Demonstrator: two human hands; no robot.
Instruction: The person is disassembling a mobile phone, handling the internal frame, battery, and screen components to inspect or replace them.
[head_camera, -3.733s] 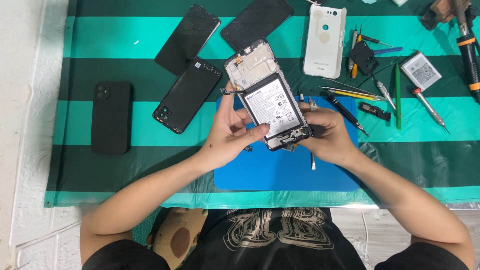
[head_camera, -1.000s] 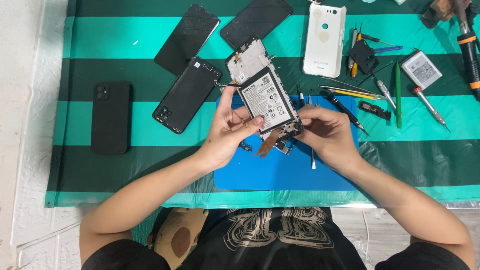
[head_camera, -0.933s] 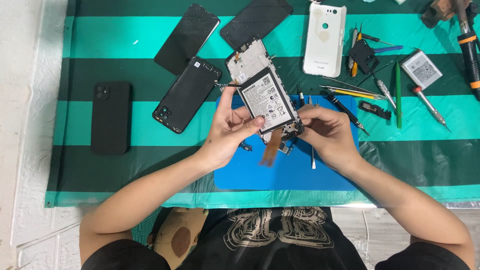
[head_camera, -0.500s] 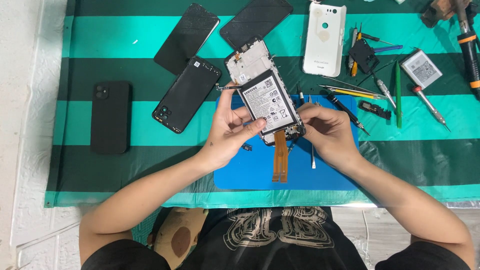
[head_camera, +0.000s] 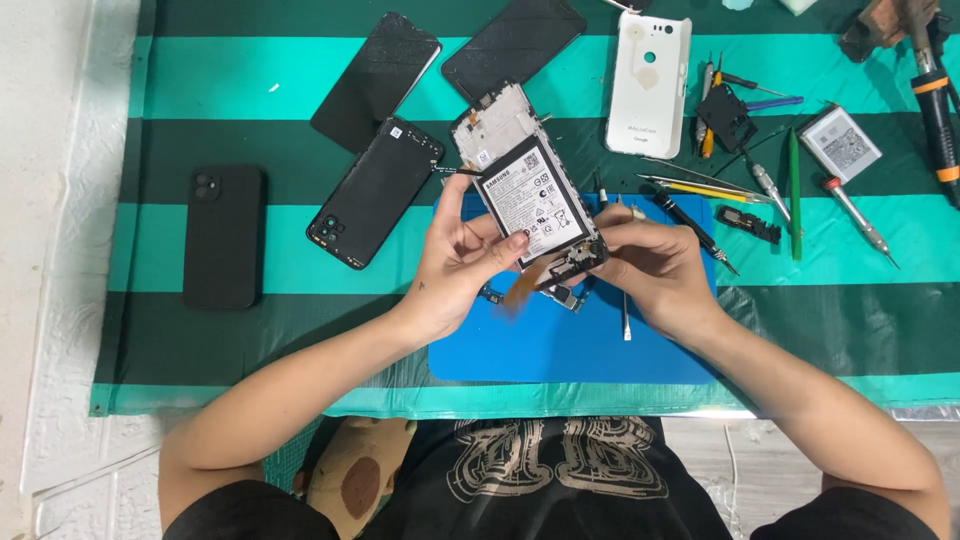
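Over the blue mat (head_camera: 560, 350), an opened phone (head_camera: 530, 195) with its battery showing is gripped by the left hand (head_camera: 455, 265), thumb pressed on it. Its lower end is pinched by the right hand (head_camera: 650, 265), fingers curled shut.

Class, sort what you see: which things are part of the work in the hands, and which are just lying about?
In hand: left hand, right hand, opened phone with battery, blue mat.

Lying about: black phone, black back cover, white back cover, loose battery, screwdrivers.
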